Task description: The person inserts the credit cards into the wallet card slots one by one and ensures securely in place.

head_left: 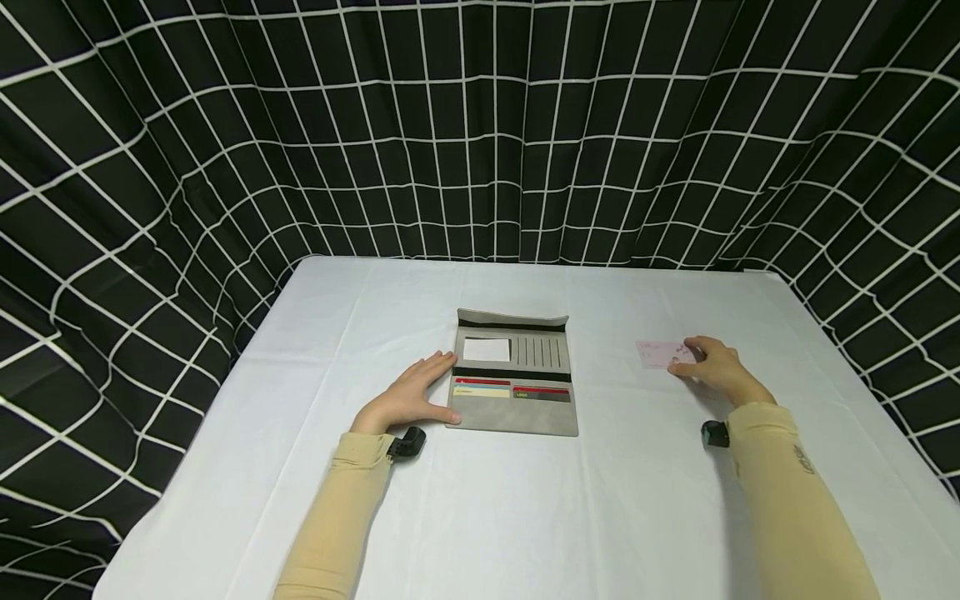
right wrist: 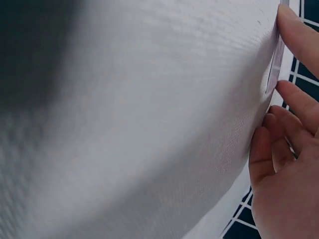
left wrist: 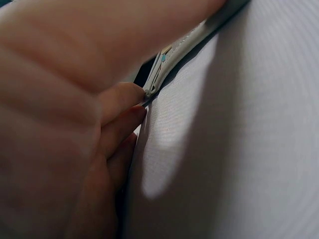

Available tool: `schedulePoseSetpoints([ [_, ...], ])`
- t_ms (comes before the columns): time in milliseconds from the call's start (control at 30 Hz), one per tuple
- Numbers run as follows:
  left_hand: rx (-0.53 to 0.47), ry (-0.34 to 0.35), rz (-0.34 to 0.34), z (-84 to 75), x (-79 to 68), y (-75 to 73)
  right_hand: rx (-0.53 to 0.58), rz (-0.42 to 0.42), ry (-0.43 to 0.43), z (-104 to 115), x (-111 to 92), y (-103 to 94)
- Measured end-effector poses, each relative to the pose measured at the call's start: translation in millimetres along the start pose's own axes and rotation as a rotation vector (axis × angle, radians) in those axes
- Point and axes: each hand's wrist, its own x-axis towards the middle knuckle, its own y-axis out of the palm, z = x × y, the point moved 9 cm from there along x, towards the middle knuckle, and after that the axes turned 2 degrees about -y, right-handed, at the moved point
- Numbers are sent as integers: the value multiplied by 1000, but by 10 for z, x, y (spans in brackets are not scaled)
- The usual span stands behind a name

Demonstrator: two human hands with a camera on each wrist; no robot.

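A grey wallet (head_left: 517,417) lies unfolded flat on the white table. White paper (head_left: 486,350) shows in its upper half, and several cards (head_left: 540,394) stick out of the lower pockets. My left hand (head_left: 408,396) rests at the wallet's left edge, thumb and fingers spread apart and touching it. In the left wrist view the wallet's edge (left wrist: 174,62) meets the fingertips. Off to the right, a pink banknote (head_left: 656,353) lies on the cloth. My right hand (head_left: 720,371) holds its right end between thumb and index finger; the right wrist view shows the note (right wrist: 275,64) nearly edge-on.
A white cloth covers the table (head_left: 510,517). Black curtains with a white grid (head_left: 487,125) surround it at the back and both sides. A small black device (head_left: 407,442) sits on the left wrist, and another (head_left: 715,433) on the right.
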Motion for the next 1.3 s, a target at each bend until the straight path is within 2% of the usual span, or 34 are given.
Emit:
schedulePoseSetpoints([
  [333, -7, -9, 3, 19, -11, -2, 85, 6, -2, -13, 0, 21],
  [733, 4, -5, 1, 12, 0, -3, -167, 105, -99, 113, 3, 68],
  [1000, 3, -5, 7, 17, 4, 13, -223, 119, -123, 168, -9, 53],
  [1300, 6, -13, 9, 24, 3, 11, -191, 101, -100, 168, 9, 41],
])
